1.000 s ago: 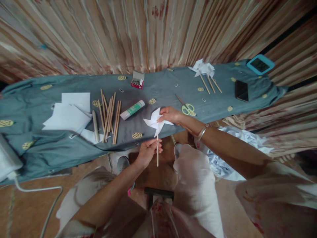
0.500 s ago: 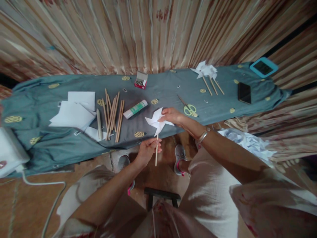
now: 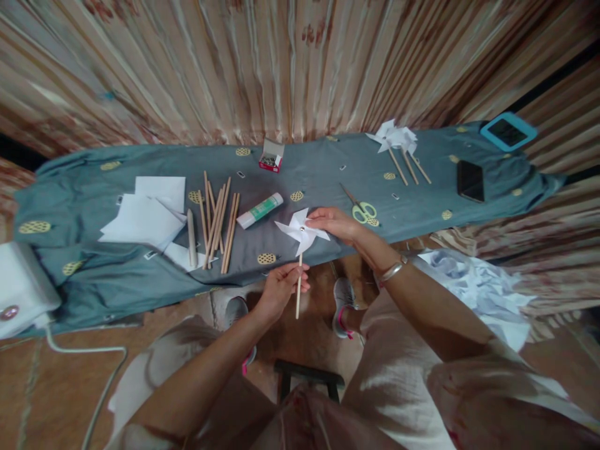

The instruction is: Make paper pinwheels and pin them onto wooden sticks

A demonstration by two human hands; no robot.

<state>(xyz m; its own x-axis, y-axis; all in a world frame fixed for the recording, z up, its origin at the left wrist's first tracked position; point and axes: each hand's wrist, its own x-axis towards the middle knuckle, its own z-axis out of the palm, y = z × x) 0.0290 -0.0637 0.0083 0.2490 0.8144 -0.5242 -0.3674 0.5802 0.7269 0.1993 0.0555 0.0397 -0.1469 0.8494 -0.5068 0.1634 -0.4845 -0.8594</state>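
On the tabletop, left of centre, lies a white tube with a green label, its writing too small to read; beyond it, the print on a red box is equally illegible. The left hand, at the end of an upward-slanting arm, has a narrow grip, thumb and fingers pinching the stick of a white paper pinwheel. The pinwheel's head is just beyond that grip. The right hand points leftward, fingers extended to the paper; whether its grip pinches it, I cannot tell.
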